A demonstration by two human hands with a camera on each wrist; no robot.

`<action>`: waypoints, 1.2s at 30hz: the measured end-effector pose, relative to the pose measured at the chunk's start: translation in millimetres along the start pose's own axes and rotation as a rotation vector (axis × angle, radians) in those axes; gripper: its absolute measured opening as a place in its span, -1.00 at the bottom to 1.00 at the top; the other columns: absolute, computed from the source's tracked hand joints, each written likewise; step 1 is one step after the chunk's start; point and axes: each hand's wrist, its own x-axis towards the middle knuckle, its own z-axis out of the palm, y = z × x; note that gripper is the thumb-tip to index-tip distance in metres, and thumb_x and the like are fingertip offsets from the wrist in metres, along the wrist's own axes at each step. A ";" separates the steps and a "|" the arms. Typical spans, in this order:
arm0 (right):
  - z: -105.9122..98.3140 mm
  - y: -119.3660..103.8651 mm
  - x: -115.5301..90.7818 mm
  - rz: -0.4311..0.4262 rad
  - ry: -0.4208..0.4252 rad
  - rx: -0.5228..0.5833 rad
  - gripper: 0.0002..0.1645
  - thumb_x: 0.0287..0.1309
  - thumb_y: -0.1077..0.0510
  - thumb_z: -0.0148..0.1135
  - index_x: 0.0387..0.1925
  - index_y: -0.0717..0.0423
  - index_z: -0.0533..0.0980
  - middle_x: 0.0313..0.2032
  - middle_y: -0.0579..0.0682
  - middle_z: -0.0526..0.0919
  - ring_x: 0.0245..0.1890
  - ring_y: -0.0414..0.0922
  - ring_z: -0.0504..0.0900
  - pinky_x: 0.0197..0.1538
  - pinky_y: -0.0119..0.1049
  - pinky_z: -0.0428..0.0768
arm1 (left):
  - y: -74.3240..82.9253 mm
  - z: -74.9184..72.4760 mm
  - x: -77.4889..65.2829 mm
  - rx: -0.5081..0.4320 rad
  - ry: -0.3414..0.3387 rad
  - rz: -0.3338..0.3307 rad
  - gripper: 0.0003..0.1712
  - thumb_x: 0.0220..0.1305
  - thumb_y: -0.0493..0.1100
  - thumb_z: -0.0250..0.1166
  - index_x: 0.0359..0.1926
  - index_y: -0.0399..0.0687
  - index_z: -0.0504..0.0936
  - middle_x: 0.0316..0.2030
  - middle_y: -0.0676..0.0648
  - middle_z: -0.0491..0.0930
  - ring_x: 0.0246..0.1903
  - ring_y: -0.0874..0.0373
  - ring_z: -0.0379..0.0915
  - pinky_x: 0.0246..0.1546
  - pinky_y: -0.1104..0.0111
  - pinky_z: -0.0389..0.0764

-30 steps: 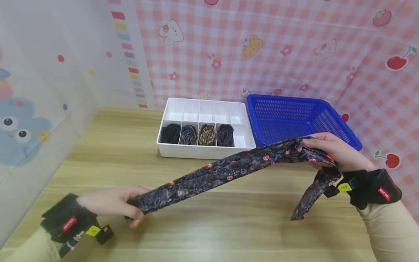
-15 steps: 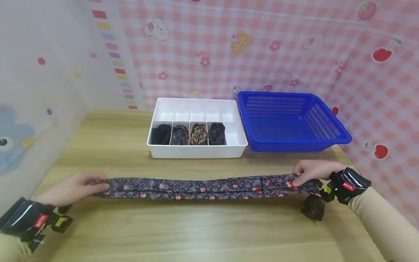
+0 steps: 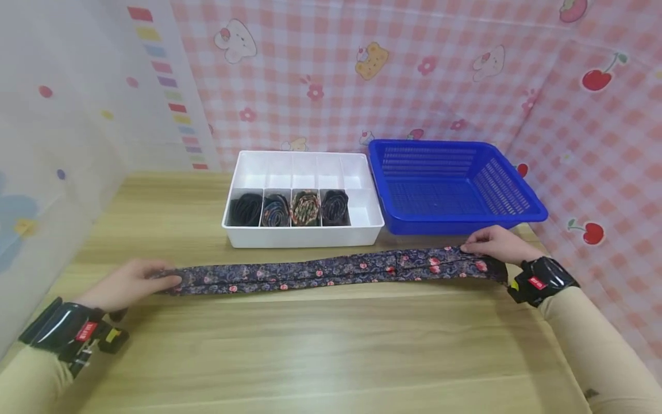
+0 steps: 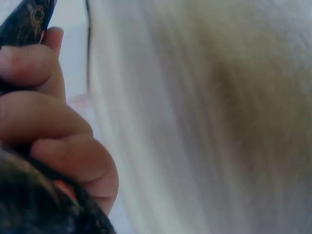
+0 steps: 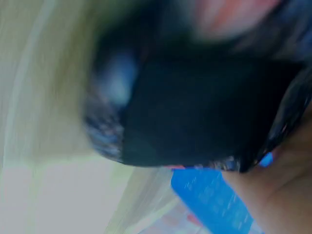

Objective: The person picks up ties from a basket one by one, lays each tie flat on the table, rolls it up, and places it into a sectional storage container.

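A dark floral necktie (image 3: 320, 271) stretches sideways between my two hands in the head view, just in front of the white box. At its left end, my left hand (image 3: 131, 283) grips the fabric between thumb and fingers; the left wrist view shows these fingers (image 4: 44, 112) curled round it. My right hand (image 3: 499, 244) pinches the upper edge near the other end, close to the blue basket. Blurred in the right wrist view, the tie's black lining (image 5: 204, 112) hangs by the hand and covers most of the fingers.
A white divided box (image 3: 305, 237) stands behind the tie, with several rolled dark and patterned ties (image 3: 305, 208) in its front compartments. Right beside it is a blue basket (image 3: 460, 225). Patterned cloth (image 3: 320, 75) walls the wooden table (image 3: 331, 351) at back and sides.
Both hands have drawn the tie out into a nearly level line, the right hand coming down. Since half a second ago, tie and hands have shifted up in view, nearer the box.
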 end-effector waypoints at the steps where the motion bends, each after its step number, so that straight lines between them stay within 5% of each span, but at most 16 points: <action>1: 3.8 -0.7 2.3 0.001 0.029 -0.062 -0.73 0.26 0.01 0.24 -0.34 0.14 0.65 -0.54 -0.14 0.51 -0.53 -0.24 0.41 -0.36 -0.32 0.42 | -1.6 1.9 1.8 0.006 0.004 -0.009 -0.85 0.34 -0.06 0.23 -0.25 -0.02 0.64 -0.32 0.05 0.64 -0.31 0.16 0.53 -0.25 0.16 0.55; 6: 18.6 -2.7 7.2 -0.007 0.117 -0.244 -0.74 0.24 0.00 0.25 -0.31 0.11 0.67 -0.52 -0.16 0.63 -0.38 -0.17 0.59 -0.18 -0.12 0.53 | -12.8 10.1 2.1 0.042 0.047 -0.023 -0.67 0.27 -0.04 0.31 -0.06 -0.17 0.63 -0.11 -0.24 0.63 -0.11 -0.21 0.53 -0.14 -0.16 0.49; 9: 25.0 -5.5 8.3 -0.019 0.127 -0.282 -0.74 0.21 0.03 0.27 -0.27 0.17 0.66 -0.50 -0.17 0.64 -0.32 -0.14 0.61 -0.12 -0.03 0.54 | -21.8 8.6 -10.7 0.047 0.073 -0.017 -0.55 0.19 -0.07 0.38 0.03 -0.22 0.57 -0.04 -0.34 0.58 -0.07 -0.32 0.48 -0.14 -0.22 0.45; 14: 34.5 -6.1 5.5 -0.021 0.111 -0.328 -0.63 0.10 0.04 0.35 -0.18 0.26 0.62 -0.48 -0.12 0.60 -0.44 -0.17 0.52 -0.27 -0.12 0.51 | -33.3 4.4 -29.2 0.094 0.112 0.019 -0.42 0.00 -0.14 0.49 0.05 -0.29 0.55 -0.04 -0.41 0.56 -0.08 -0.38 0.46 -0.17 -0.25 0.42; 18: 37.2 -6.3 1.0 0.013 0.098 -0.279 -0.73 0.11 0.04 0.33 -0.33 0.18 0.57 -0.53 -0.11 0.53 -0.57 -0.18 0.42 -0.42 -0.22 0.43 | -41.1 1.6 -32.6 0.105 0.128 -0.016 -0.52 0.00 -0.15 0.49 -0.07 -0.26 0.60 -0.09 -0.43 0.57 -0.08 -0.43 0.45 -0.16 -0.27 0.39; 21: 31.7 -2.4 -3.2 0.044 0.050 -0.094 -0.74 0.22 0.06 0.24 -0.44 0.16 0.46 -0.56 -0.06 0.47 -0.60 -0.17 0.39 -0.48 -0.29 0.41 | -45.7 -2.8 -32.5 0.012 0.114 -0.066 -0.63 0.12 -0.15 0.42 -0.09 -0.22 0.56 -0.06 -0.35 0.56 -0.06 -0.27 0.46 -0.17 -0.09 0.49; 24: 26.2 7.5 -4.9 0.088 -0.037 0.128 -0.72 0.32 0.09 0.14 -0.42 0.22 0.42 -0.51 -0.02 0.47 -0.52 -0.17 0.43 -0.43 -0.31 0.48 | -46.4 -8.4 -34.4 -0.241 0.090 -0.103 -0.78 0.28 -0.25 0.28 -0.08 -0.09 0.50 -0.14 -0.14 0.63 -0.17 0.03 0.53 -0.31 0.20 0.57; 28: 21.4 24.3 -5.8 0.135 -0.102 0.260 -0.74 0.35 0.13 0.11 -0.37 0.27 0.43 -0.46 -0.04 0.48 -0.42 -0.20 0.47 -0.30 -0.29 0.53 | -45.8 -14.8 -35.1 -0.523 0.049 0.011 -0.68 0.36 -0.47 0.05 -0.11 0.06 0.48 -0.52 0.06 0.57 -0.54 0.18 0.46 -0.56 0.34 0.48; 31: 16.2 33.9 -7.4 0.142 -0.082 0.263 -0.75 0.35 0.15 0.10 -0.40 0.25 0.42 -0.47 -0.06 0.46 -0.43 -0.22 0.46 -0.30 -0.31 0.52 | -38.7 -20.7 -31.1 -0.432 0.012 0.050 -0.72 0.39 -0.43 0.03 -0.12 0.01 0.54 -0.63 0.04 0.42 -0.64 0.14 0.35 -0.59 0.32 0.42; 36: 11.0 43.8 -12.9 0.131 -0.056 0.283 -0.71 0.36 0.19 0.07 -0.47 0.27 0.35 -0.51 -0.08 0.39 -0.51 -0.22 0.38 -0.40 -0.32 0.42 | -25.1 -24.8 -17.5 -0.038 0.001 -0.035 -0.85 0.38 -0.16 0.18 -0.19 -0.09 0.66 -0.50 0.10 0.57 -0.50 0.22 0.46 -0.41 0.29 0.50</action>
